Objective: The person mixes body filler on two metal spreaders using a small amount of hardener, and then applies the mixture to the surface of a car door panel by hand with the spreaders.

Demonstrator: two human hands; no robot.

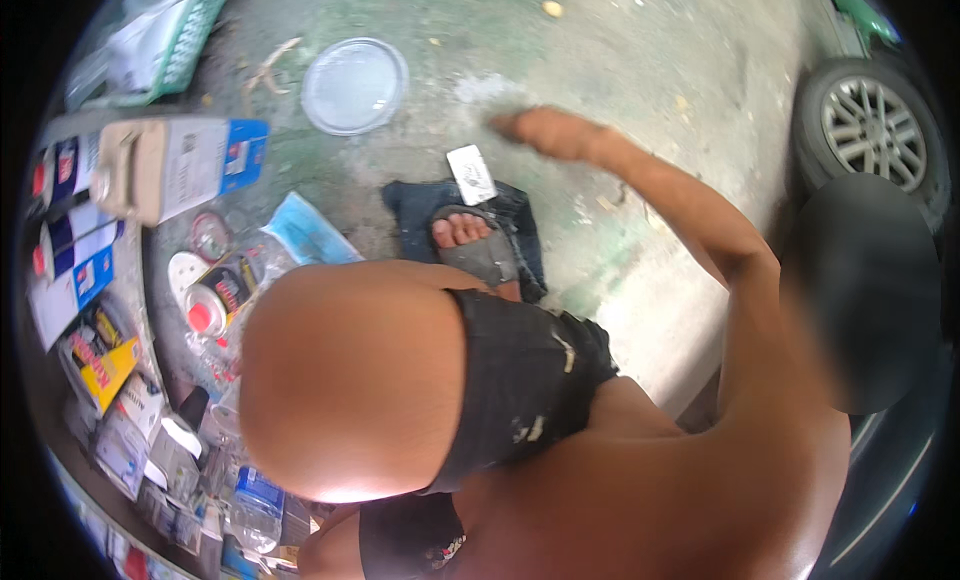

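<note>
My right hand (550, 133) reaches out over the concrete floor, its forearm coming in from the right. Its fingers point left and are smeared by motion, with a dark blur at their tips. I cannot tell whether they hold anything. Closest to it, a small white card (471, 174) with dark marks lies on a dark cloth (520, 215). My sandalled foot (468, 242) rests on that cloth. Farther left is a round translucent lid (355, 86), flat on the floor. My left hand is out of view.
At left stand a beige jug (135, 170), a red-capped can (215, 305), other containers and a water bottle (257, 510). A blue face mask (310, 230) lies nearby. A green basket (190, 40) is far left. A car wheel (872, 130) and dark round object (860, 290) are right.
</note>
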